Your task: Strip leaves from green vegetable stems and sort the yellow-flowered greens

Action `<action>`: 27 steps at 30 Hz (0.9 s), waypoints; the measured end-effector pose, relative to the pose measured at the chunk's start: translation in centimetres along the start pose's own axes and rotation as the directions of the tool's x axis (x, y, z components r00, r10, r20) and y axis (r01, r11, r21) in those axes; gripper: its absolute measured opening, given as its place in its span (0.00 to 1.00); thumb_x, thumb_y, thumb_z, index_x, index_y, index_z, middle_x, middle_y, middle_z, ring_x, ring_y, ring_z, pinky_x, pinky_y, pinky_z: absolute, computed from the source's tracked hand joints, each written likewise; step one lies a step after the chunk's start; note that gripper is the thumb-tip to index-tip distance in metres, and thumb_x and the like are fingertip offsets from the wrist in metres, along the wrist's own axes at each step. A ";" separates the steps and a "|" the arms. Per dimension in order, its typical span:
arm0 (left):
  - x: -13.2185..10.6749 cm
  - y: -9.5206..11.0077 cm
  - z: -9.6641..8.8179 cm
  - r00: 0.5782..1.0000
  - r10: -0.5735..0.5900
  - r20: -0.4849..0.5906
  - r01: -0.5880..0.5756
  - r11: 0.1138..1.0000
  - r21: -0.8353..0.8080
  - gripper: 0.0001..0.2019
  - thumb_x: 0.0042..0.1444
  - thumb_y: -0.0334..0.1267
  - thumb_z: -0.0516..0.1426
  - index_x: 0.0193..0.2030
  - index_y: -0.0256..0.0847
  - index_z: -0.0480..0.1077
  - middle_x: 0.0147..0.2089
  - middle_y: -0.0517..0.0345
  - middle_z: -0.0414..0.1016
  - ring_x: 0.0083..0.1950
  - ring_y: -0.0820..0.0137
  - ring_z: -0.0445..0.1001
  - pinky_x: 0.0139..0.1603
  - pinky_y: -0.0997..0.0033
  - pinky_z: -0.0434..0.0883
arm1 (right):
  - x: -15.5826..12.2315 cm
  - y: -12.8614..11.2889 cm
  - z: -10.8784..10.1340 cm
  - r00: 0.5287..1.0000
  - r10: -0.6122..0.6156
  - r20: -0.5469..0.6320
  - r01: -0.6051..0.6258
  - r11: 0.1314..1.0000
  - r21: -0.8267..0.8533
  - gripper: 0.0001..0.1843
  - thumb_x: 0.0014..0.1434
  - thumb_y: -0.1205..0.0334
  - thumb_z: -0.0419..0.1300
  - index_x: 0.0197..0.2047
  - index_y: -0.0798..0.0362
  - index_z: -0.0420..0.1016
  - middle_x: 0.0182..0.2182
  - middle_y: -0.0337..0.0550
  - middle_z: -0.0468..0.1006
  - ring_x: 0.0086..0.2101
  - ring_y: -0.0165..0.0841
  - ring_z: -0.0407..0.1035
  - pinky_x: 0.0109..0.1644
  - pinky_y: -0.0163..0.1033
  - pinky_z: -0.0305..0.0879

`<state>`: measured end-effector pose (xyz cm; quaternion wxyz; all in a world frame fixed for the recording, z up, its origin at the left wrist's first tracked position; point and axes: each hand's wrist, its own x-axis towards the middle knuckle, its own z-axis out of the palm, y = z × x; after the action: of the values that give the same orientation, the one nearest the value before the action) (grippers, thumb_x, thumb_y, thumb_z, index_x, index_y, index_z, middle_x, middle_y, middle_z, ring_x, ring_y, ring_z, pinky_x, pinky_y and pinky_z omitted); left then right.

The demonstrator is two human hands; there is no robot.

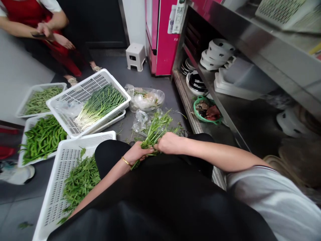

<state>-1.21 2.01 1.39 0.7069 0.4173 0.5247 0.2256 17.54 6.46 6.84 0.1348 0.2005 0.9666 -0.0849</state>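
Note:
Both my hands are closed on one bunch of leafy green stems [157,129] held over my black-clad lap. My left hand [138,153], with a gold bracelet at the wrist, grips the lower stem ends. My right hand [168,143] is wrapped round the bunch just above it, with the leaves fanning up and away. To my left, on the floor, a white slotted basket [59,182] holds loose leafy greens [80,180] of the same kind.
Other white baskets hold green onions [100,103], green peppers [42,138] and green beans [40,98]. Plastic bags [145,98] lie on the grey floor. A steel shelf [225,97] at right carries plates and a green bowl [207,110]. A person in red [37,26] stands far left, near a white stool [135,56].

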 end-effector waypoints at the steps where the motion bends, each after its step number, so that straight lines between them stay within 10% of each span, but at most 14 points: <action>1: 0.0 0.0 0.1 1.000 0.000 0.008 0.000 1.000 -0.004 0.16 0.38 0.42 0.66 0.21 0.34 0.65 0.13 0.68 0.57 0.13 0.83 0.52 0.13 0.80 0.49 | 0.4 -0.1 0.2 0.998 -0.057 -0.013 0.057 0.997 0.052 0.11 0.59 0.66 0.51 0.33 0.57 0.74 0.27 0.48 0.76 0.27 0.31 0.67 0.27 0.33 0.51; 5: -0.2 0.1 0.2 0.999 0.034 0.035 -0.031 0.997 -0.071 0.16 0.38 0.42 0.66 0.22 0.33 0.66 0.14 0.67 0.58 0.13 0.83 0.53 0.12 0.80 0.49 | 1.5 0.1 2.4 0.972 -0.029 -0.232 0.142 0.860 0.490 0.16 0.60 0.54 0.51 0.29 0.56 0.72 0.25 0.42 0.74 0.26 0.27 0.65 0.29 0.31 0.55; 8: -0.4 0.5 -0.1 0.994 0.106 -0.003 -0.105 0.973 -0.205 0.15 0.39 0.41 0.66 0.28 0.32 0.69 0.23 0.60 0.69 0.15 0.84 0.54 0.13 0.80 0.50 | 1.2 0.6 4.2 0.818 0.433 -0.379 0.164 0.455 0.875 0.20 0.60 0.49 0.49 0.27 0.55 0.66 0.22 0.38 0.70 0.23 0.25 0.63 0.28 0.31 0.57; 10: -0.5 0.5 -0.4 0.992 0.117 -0.047 -0.126 0.952 -0.281 0.16 0.38 0.40 0.67 0.30 0.33 0.69 0.30 0.55 0.73 0.15 0.86 0.53 0.14 0.81 0.50 | 0.0 1.6 4.8 0.659 0.706 -0.259 0.245 0.123 0.962 0.21 0.59 0.44 0.48 0.26 0.53 0.59 0.18 0.33 0.62 0.18 0.24 0.56 0.23 0.30 0.54; 13: -0.4 0.2 -0.9 0.995 0.096 -0.031 -0.101 0.945 -0.312 0.17 0.39 0.42 0.66 0.32 0.32 0.70 0.28 0.57 0.71 0.15 0.86 0.52 0.13 0.81 0.49 | -2.9 3.6 4.7 0.626 0.775 -0.092 0.306 -0.135 0.942 0.24 0.57 0.38 0.45 0.24 0.50 0.51 0.14 0.29 0.51 0.14 0.23 0.47 0.18 0.30 0.47; 16: -0.1 0.2 -1.2 0.994 0.109 0.024 -0.096 0.943 -0.319 0.20 0.47 0.46 0.62 0.42 0.33 0.71 0.22 0.63 0.65 0.14 0.85 0.50 0.12 0.81 0.47 | -5.1 4.3 3.5 0.617 0.770 -0.164 0.197 0.051 0.979 0.22 0.56 0.41 0.50 0.25 0.50 0.52 0.15 0.30 0.56 0.15 0.24 0.51 0.20 0.31 0.50; 18: 0.0 0.4 -1.2 0.991 0.126 0.041 -0.107 0.943 -0.314 0.20 0.51 0.47 0.59 0.45 0.33 0.70 0.21 0.65 0.62 0.13 0.85 0.49 0.12 0.81 0.47 | -4.8 3.9 2.4 0.592 0.731 -0.341 0.034 0.400 0.916 0.17 0.56 0.47 0.55 0.29 0.52 0.60 0.20 0.35 0.66 0.21 0.25 0.59 0.26 0.31 0.55; 21: -0.2 1.0 -1.1 0.989 0.123 0.083 -0.097 0.960 -0.264 0.20 0.51 0.46 0.59 0.45 0.32 0.71 0.19 0.64 0.62 0.13 0.84 0.50 0.12 0.80 0.48 | -2.3 3.5 0.9 0.697 0.495 -0.518 -0.206 0.831 0.517 0.10 0.60 0.57 0.51 0.42 0.53 0.68 0.32 0.44 0.75 0.30 0.29 0.66 0.31 0.32 0.55; 24: -0.9 1.4 -1.5 0.996 0.075 0.055 -0.061 0.972 -0.225 0.22 0.49 0.46 0.60 0.46 0.31 0.71 0.19 0.63 0.63 0.13 0.83 0.53 0.12 0.80 0.50 | -0.5 3.9 0.1 0.841 0.293 -0.455 -0.238 0.955 0.175 0.11 0.61 0.66 0.48 0.43 0.53 0.70 0.32 0.45 0.75 0.30 0.30 0.66 0.28 0.32 0.50; 27: -1.6 1.1 -2.5 0.993 0.053 -0.105 -0.076 0.971 -0.227 0.21 0.45 0.43 0.63 0.44 0.32 0.72 0.19 0.63 0.63 0.15 0.82 0.55 0.13 0.81 0.50 | -0.9 4.1 0.6 0.878 0.201 -0.435 -0.191 0.979 0.067 0.10 0.60 0.67 0.49 0.39 0.53 0.71 0.29 0.42 0.74 0.28 0.28 0.64 0.27 0.32 0.48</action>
<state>-3.95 2.29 2.90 0.7162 0.3373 0.5154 0.3282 20.12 9.68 6.08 -0.0809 0.3125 0.9458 -0.0342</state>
